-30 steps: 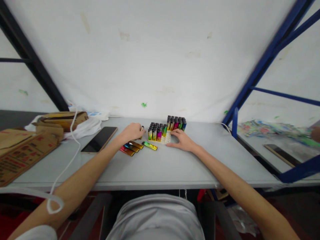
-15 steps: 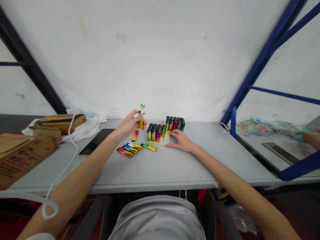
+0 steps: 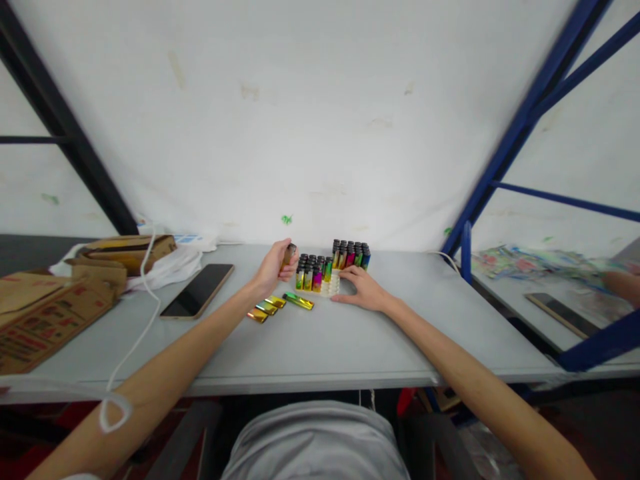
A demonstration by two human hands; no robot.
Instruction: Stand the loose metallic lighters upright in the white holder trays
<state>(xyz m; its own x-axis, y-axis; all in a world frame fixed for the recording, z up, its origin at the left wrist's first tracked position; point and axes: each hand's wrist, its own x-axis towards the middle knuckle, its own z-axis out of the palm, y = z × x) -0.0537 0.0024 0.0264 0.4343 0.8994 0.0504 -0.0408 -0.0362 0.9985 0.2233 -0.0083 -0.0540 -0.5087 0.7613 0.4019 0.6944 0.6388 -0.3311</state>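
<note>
My left hand is closed around a lighter with a dark top, held just left of the white tray. Upright lighters with black tops fill the left part of the white tray; its right part shows bare sockets. My right hand rests at the tray's right end, thumb and fingers spread around that edge. Behind the tray stands another block of upright lighters. A green and gold lighter lies in front, with several more lying lighters partly hidden by my left forearm.
To the left are a phone, a white cable and cardboard boxes. Blue frame bars rise at the right. Beyond them are another phone, colourful wrappers and another person's hand.
My left hand has turned and moved slightly right and down with the lighter, now beside the tray. The lying red lighter near it is out of sight. The whole view has shifted a little.
</note>
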